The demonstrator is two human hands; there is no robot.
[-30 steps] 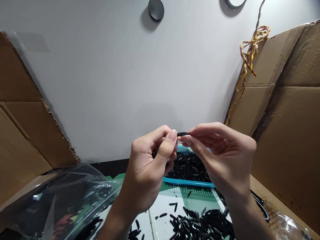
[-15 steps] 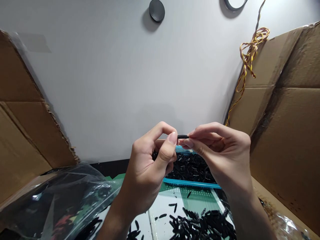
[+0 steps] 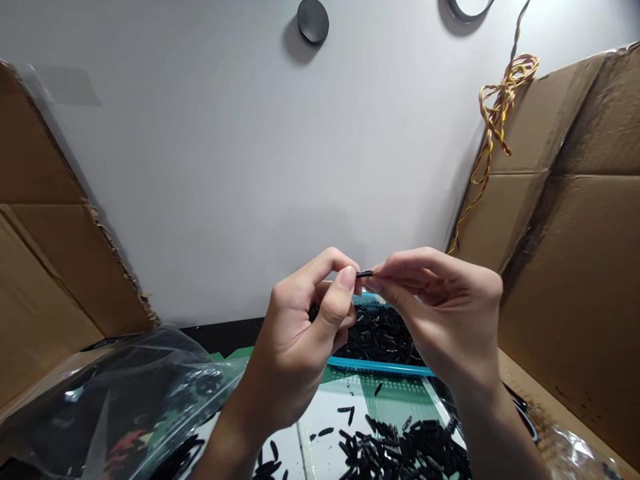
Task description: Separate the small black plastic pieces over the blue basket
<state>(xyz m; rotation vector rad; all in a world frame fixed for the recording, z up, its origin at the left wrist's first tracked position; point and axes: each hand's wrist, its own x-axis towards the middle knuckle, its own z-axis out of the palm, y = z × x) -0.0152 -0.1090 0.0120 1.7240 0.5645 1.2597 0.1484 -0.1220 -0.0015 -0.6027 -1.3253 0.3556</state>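
1 slim black piece (image 3: 365, 273) lies between the fingertips of the left hand (image 3: 303, 333) and the right hand (image 3: 450, 303), its long axis crosswise from hand to hand, the right end slightly higher. Both hands pinch it, 1 at each end, so neither is nearer; whether the left palm holds more, I cannot tell. Beyond and below sits 1 blue basket (image 3: 385, 366) of dark strips (image 3: 380, 333), uncountable. Nearer lies 1 heap (image 3: 407, 450), also uncountable. 2 cardboard panels (image 3: 575, 247) stand at the sides.
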